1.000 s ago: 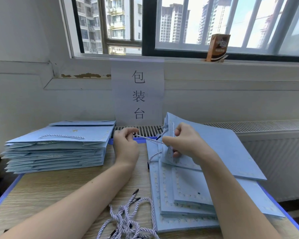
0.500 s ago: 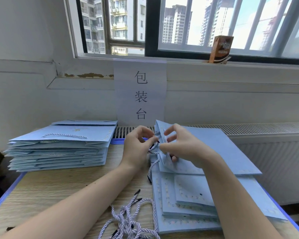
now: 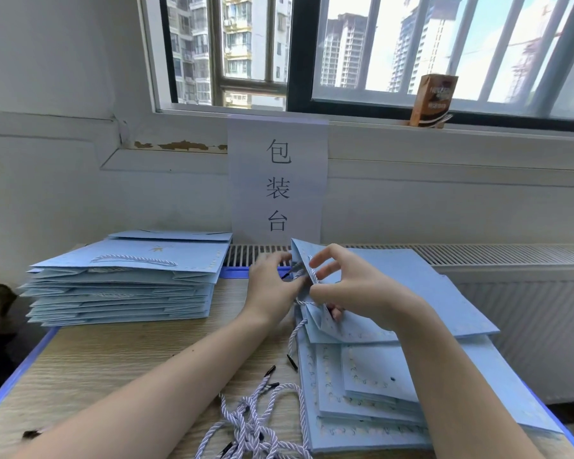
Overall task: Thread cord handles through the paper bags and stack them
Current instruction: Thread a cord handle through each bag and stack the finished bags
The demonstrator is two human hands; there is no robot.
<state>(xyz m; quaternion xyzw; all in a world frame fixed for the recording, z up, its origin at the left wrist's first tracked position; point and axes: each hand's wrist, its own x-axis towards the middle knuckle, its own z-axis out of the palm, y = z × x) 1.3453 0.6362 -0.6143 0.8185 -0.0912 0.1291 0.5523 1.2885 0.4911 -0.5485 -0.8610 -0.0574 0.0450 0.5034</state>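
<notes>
A white paper sign (image 3: 278, 180) printed with three black Chinese characters hangs on the white wall (image 3: 63, 180) below the window sill, its lower edge reaching down behind the light wood-grain table with a blue edge (image 3: 90, 362). A brown and orange drink carton (image 3: 434, 101) stands on the sill in front of the dark-framed barred window (image 3: 362, 51), through which tall apartment towers show. A white slatted radiator (image 3: 511, 260) runs along the wall behind the table's far right side.
</notes>
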